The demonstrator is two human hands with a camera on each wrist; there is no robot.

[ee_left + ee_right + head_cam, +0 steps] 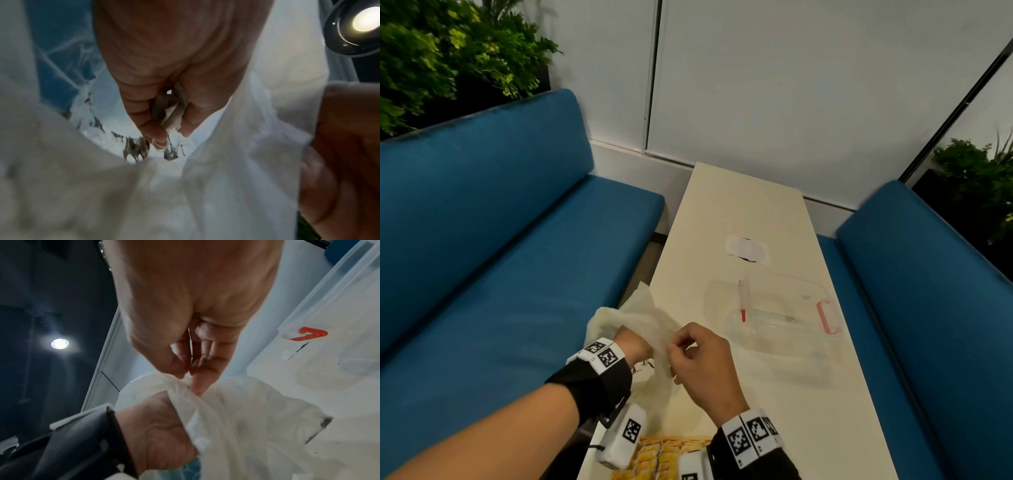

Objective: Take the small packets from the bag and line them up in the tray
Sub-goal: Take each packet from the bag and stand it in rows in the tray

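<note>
the thin white plastic bag [643, 322] sits at the left edge of the long cream bench [739, 212], with its mouth turned toward the person and its crumpled body running away from them, up and to the left. the left hand [164, 84] is plunged wrist-deep into the bag's mouth; in the left wrist view its fingers and thumb are curled round a small pale paper packet [171, 116], pinching it inside the bag, with a thin string dangling off the fingertips. the packet is too crumpled in the grip to tell which way its long axis runs. dark print on the bag's film shows just past the fingers.

the right hand [702, 363] is just right of the left wrist, its thumb and fingertips pinching the bag's rim and holding the mouth apart; the right wrist view shows the film bunched between the thumb and forefinger.

the woven yellow tray [664, 455] lies at the near edge of the bench, below both wrists, with rows of yellow packets in it, mostly hidden by the wrist cameras.

beyond the right hand, further along the bench, stands a clear plastic lidded container with pink-red clips [791, 315]. blue cushioned seats [500, 222] flank the bench on both sides.
</note>
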